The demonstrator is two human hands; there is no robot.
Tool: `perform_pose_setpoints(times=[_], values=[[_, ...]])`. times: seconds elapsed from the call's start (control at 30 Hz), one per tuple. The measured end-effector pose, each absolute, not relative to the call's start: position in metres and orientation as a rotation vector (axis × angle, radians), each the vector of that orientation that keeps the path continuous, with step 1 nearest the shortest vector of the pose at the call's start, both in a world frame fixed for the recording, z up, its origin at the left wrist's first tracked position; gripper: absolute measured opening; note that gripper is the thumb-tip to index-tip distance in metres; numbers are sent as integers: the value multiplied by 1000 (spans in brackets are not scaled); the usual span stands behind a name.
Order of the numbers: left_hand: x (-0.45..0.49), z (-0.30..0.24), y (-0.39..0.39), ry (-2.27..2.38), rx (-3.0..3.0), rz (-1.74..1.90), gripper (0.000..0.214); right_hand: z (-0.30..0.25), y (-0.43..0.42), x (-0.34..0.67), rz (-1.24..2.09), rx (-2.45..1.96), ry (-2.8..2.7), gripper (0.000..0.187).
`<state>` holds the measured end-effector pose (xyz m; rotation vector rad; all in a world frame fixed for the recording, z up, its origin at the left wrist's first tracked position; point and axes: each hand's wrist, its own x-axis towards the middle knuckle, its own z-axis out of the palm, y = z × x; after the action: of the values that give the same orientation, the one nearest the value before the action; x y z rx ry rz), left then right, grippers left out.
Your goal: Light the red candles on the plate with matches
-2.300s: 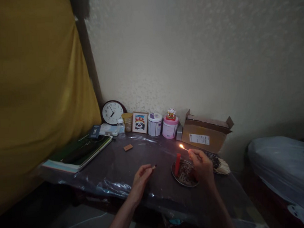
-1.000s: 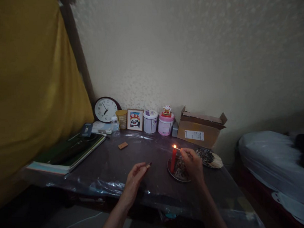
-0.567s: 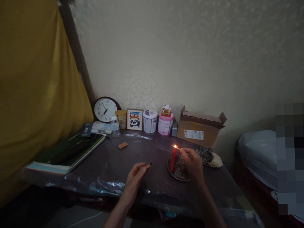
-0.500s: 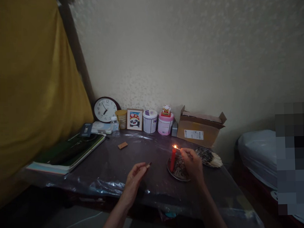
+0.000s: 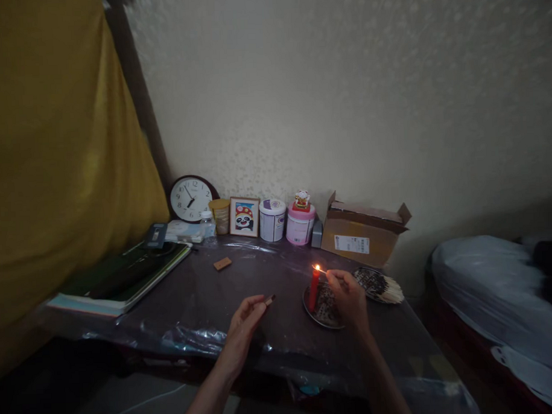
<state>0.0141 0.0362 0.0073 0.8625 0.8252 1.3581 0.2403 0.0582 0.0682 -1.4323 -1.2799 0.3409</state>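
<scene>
A red candle (image 5: 314, 291) stands upright on a round metal plate (image 5: 307, 314) with dark specks over its bottom. My right hand (image 5: 350, 298) is closed on a match (image 5: 322, 270), pinched between thumb and fingertips. The match's burning end is at the candle's top, where a small flame glows; I cannot tell whether the wick itself is alight. To the left, above the table, my left hand (image 5: 245, 324) pinches a small tan piece with a dark end (image 5: 270, 301). Behind the right hand, a second plate (image 5: 366, 271) holds many pale matchsticks (image 5: 390, 292) and blackened bits.
A small brown box-like piece (image 5: 222, 264) lies mid-table. Along the wall stand a clock (image 5: 192, 199), a panda picture (image 5: 244, 218), two canisters, one white (image 5: 272, 222), one pink (image 5: 299, 227), and a cardboard box (image 5: 377, 243). Books (image 5: 124, 282) lie left, by a yellow curtain (image 5: 65, 148).
The lit match has shifted very slightly left and down at the candle's top, together with my right hand. My left hand stays in place.
</scene>
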Motion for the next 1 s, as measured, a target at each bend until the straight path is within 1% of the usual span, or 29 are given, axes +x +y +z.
perform_pose_setpoints(times=[0.23, 0.5, 0.8, 1.0], values=[[14, 14, 33, 825, 869, 1343, 24, 62, 63, 242, 346, -1432, -1282, 28], [14, 7, 36, 834, 865, 1364, 30, 66, 63, 239, 303, -1450, -1285, 28], [14, 13, 33, 821, 854, 1365, 28, 65, 65, 237, 266, -1442, -1287, 26], [14, 11, 34, 814, 837, 1359, 26, 68, 64, 235, 264, -1453, -1298, 28]])
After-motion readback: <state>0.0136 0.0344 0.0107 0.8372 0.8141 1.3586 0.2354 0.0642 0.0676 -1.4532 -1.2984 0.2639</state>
